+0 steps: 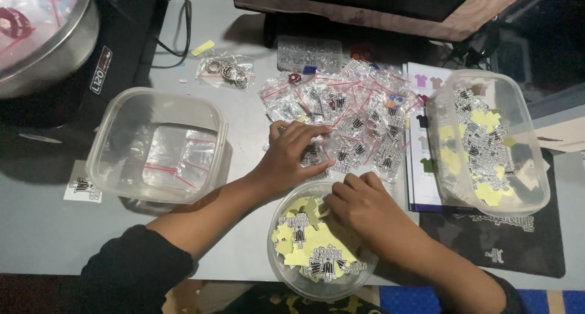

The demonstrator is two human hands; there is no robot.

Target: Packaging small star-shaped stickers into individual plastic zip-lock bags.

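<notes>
Two hands at work: left hand (291, 157) pinching small zip bag (312, 156), right hand (359, 205) fingers curled on sticker cutout (321, 209) in round bowl (286, 271). Probably light, flimsy, slippery; grip by edges.

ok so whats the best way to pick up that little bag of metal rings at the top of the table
Pinch the bag of rings by its flat, clear right edge, coming from above. It lies flat on the table with the rings bunched near the middle, so the edges are thin plastic that likely lifts easily. The near side is open too; the square tub sits a little below it.
</notes>
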